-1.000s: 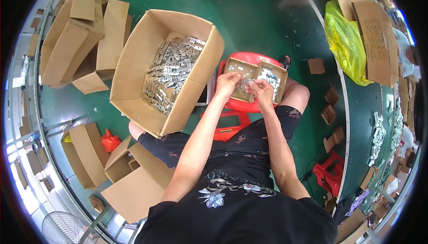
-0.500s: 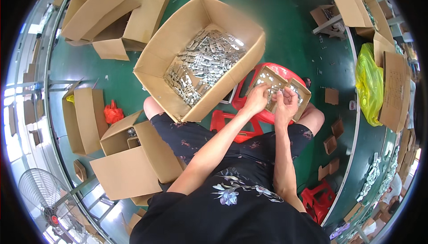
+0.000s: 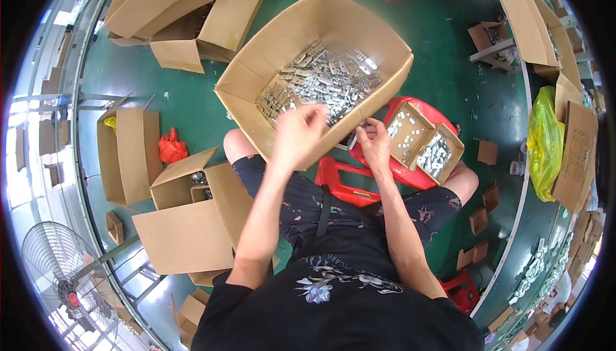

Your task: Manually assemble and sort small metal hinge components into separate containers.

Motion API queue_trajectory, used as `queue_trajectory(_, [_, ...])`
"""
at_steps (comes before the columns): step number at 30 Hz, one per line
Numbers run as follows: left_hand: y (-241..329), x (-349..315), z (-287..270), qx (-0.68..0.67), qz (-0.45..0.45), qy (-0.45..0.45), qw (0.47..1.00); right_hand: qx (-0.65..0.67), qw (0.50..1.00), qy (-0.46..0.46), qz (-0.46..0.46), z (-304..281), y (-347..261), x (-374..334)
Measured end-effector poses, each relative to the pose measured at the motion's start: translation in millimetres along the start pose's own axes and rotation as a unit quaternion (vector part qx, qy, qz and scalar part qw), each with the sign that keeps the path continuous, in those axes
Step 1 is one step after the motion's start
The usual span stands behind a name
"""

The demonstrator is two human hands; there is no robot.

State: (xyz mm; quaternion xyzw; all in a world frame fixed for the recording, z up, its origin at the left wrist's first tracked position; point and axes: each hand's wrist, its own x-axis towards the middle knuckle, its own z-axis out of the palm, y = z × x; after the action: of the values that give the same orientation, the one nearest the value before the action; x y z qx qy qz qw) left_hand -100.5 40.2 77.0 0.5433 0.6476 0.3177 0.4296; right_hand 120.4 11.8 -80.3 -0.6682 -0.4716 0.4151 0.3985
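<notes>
My left hand [image 3: 299, 134] is above the near wall of a large cardboard box [image 3: 256, 52] filled with loose flat metal parts [image 3: 330, 81]. Its fingers are curled and smeared by motion, so whether it holds anything is unclear. My right hand [image 3: 376, 142] hovers by the box's right wall, thumb and fingertips pinched together; a small piece seems to be between them, too small to name. Just to its right, on a red plastic stool [image 3: 398, 174], sit two small open cartons: one with scattered small white pieces [image 3: 403, 134], the other with shiny metal pieces [image 3: 434, 157].
Another red stool [image 3: 343, 181] stands between my knees. Open cardboard boxes [image 3: 183, 232] stand on the left, with a red bag [image 3: 172, 147] beside them and a fan [image 3: 67, 283] farther out. A bench edge on the right holds a yellow-green bag [image 3: 543, 142].
Both hands have left the small cartons and moved left; my left hand is now over the large box, my right beside its wall. The whole view has shifted slightly.
</notes>
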Motion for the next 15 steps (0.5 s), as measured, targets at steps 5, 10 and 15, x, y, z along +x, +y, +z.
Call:
queue_trajectory(5, [-74.8,125.1,-15.7,0.404,0.072,0.007,0.912,-0.007,0.999,-0.043,-0.012,-1.9,7.7,-18.6])
queue_trajectory(10, [-183.4,165.6,-11.7,0.524,-0.06,-0.072,0.846,-0.02,0.989,-0.138,-0.052,-5.9,-12.3,-45.8])
queue_trajectory(15, [-177.1,168.9,1.3,0.523,-0.017,-0.067,0.85,-0.022,0.992,-0.123,-0.026,-18.8,-16.3,-56.6])
